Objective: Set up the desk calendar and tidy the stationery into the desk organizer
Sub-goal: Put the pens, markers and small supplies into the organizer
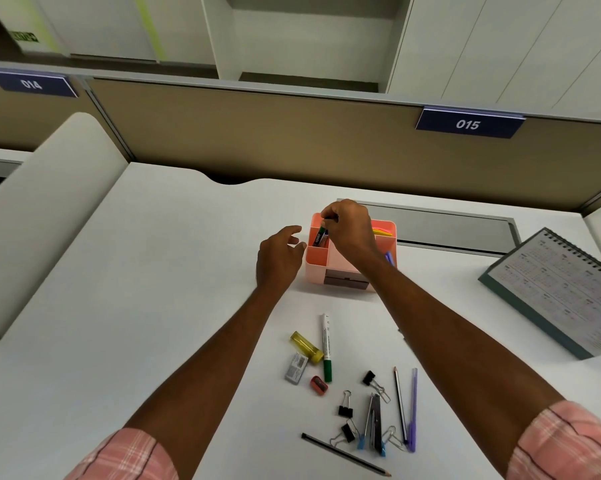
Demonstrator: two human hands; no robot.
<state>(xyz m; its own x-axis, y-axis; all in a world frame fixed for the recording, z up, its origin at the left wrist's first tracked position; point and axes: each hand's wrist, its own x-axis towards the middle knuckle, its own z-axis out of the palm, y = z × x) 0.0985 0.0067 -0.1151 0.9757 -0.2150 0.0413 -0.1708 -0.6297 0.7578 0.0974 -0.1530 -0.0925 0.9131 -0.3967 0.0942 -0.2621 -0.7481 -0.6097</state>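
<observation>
Here, right hand (349, 230) pinching marker (321, 236) into pink organizer (333, 263) back-left slot, left hand (279, 259) spread loose beside it

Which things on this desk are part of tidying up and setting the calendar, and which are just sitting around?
Part of the job: pink organizer, marker pinched in the right hand, left hand beside the organizer, desk calendar, green marker, binder clips, pencils, purple pen, sharpener.

Just there: number plate 015, grey cable tray.
</observation>
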